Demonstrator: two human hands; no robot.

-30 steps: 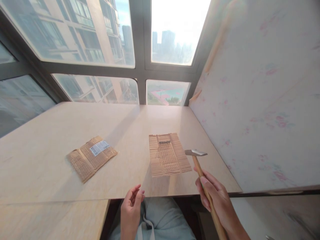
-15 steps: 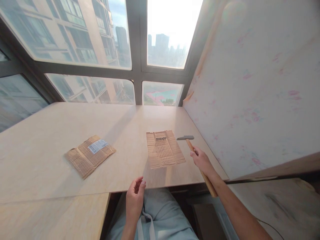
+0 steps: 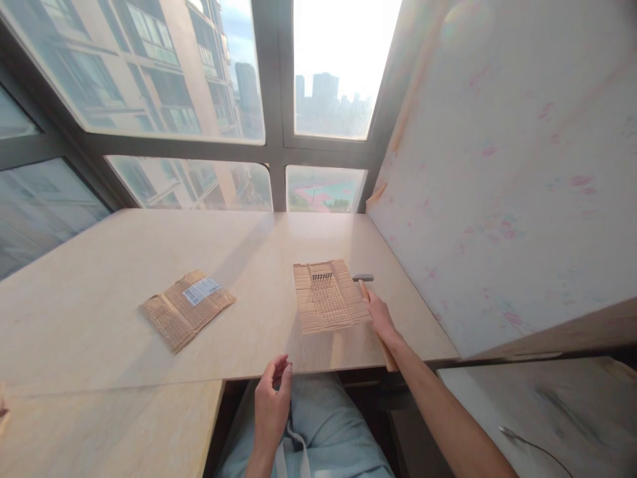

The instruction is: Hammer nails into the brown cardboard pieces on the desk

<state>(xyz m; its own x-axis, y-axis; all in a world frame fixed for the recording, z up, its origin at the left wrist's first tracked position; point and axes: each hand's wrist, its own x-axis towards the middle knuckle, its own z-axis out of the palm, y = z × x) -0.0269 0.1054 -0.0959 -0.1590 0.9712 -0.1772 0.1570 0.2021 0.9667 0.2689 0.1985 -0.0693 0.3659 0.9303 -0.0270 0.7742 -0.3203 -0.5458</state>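
A hammer [image 3: 365, 278] with a wooden handle and a dark metal head is in my right hand [image 3: 382, 318]. Its head lies beside the upper right edge of a brown corrugated cardboard piece [image 3: 352, 299], and the hand is at that piece's right edge. A short row of dark nails [image 3: 322, 276] stands upright in the cardboard's upper part, above rows of small holes or marks. My left hand [image 3: 273, 392] is at the table's front edge, above my lap. Its fingers are curled towards the thumb; whatever they may hold is too small to make out.
Another piece of brown cardboard [image 3: 182, 317] with a white label [image 3: 202, 290] lies to the left on the pale table [image 3: 253, 299]. A patterned wall [image 3: 517, 199] bounds the right side, and windows stand behind. A cable end [image 3: 508, 433] rests on a lower surface at right.
My right hand has moved left with the hammer, bringing its head closer to the nailed cardboard. The left hand stays at the table edge, its thumb and fingers still close together. The view has shifted slightly.
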